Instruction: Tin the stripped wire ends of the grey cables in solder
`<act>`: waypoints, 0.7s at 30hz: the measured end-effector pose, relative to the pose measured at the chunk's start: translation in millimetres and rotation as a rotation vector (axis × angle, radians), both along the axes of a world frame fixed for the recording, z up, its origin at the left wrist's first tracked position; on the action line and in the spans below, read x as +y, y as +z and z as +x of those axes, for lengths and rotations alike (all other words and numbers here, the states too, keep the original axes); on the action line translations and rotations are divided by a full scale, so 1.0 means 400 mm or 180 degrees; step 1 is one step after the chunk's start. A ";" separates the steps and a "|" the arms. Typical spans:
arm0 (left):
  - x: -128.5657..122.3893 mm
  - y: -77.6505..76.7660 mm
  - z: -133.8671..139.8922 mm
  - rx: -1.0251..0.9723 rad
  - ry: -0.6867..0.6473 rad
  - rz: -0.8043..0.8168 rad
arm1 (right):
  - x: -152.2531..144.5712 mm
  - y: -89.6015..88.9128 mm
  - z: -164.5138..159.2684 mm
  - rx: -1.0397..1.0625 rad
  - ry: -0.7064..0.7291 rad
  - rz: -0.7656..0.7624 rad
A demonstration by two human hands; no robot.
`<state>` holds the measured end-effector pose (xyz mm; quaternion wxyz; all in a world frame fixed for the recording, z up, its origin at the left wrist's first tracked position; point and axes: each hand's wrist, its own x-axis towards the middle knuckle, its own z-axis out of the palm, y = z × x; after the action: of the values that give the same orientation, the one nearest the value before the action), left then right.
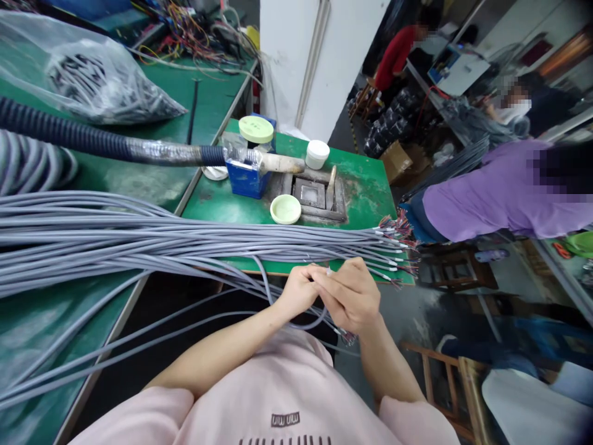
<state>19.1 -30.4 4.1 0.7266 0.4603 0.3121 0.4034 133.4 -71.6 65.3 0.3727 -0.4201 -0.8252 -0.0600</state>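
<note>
My left hand (pixel 300 289) and my right hand (pixel 356 295) meet in front of my chest at the green bench's near edge, both with fingers pinched together. A grey cable (pixel 265 281) loops down and back up into them. Its end is mostly hidden by my fingers; only a small whitish bit (pixel 328 271) shows between the fingertips. Just beyond my hands lies a thick bundle of grey cables (pixel 222 238). Their stripped ends (pixel 401 238) fan out in thin coloured wires at the right, with white bands near the ends. More wire ends (pixel 345 335) hang below my right hand.
On the green bench (pixel 365 185) are a square metal-framed pot (pixel 309 193), a pale green dish (pixel 285 209), a white tub (pixel 317 154) and a blue box (pixel 245 179) under a black corrugated hose (pixel 92 139). A co-worker in purple (pixel 491 191) sits at right.
</note>
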 end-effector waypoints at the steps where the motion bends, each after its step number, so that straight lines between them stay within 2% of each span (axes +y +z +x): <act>1: 0.000 -0.003 0.000 -0.0055 -0.0046 -0.0128 | -0.009 0.002 0.004 0.0178 0.0018 0.0022; 6: 0.004 -0.013 -0.008 -0.0381 -0.0208 -0.0298 | -0.021 0.000 0.031 0.0787 -0.0312 0.0053; 10: 0.011 -0.003 -0.030 -0.0519 -0.0284 -0.0395 | -0.014 -0.023 0.049 0.0655 -0.0443 -0.0107; 15: 0.012 0.007 -0.055 -0.0687 -0.0356 -0.0422 | -0.020 -0.041 0.050 0.0557 -0.0391 -0.0244; 21: 0.002 0.025 -0.065 -0.0507 -0.0577 -0.0170 | -0.001 -0.017 0.024 0.0861 -0.0649 -0.0511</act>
<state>-6.9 -29.5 14.0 0.7946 0.4337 0.2211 0.3628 143.1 -71.8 58.7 0.4375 -0.5342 -0.7229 0.0255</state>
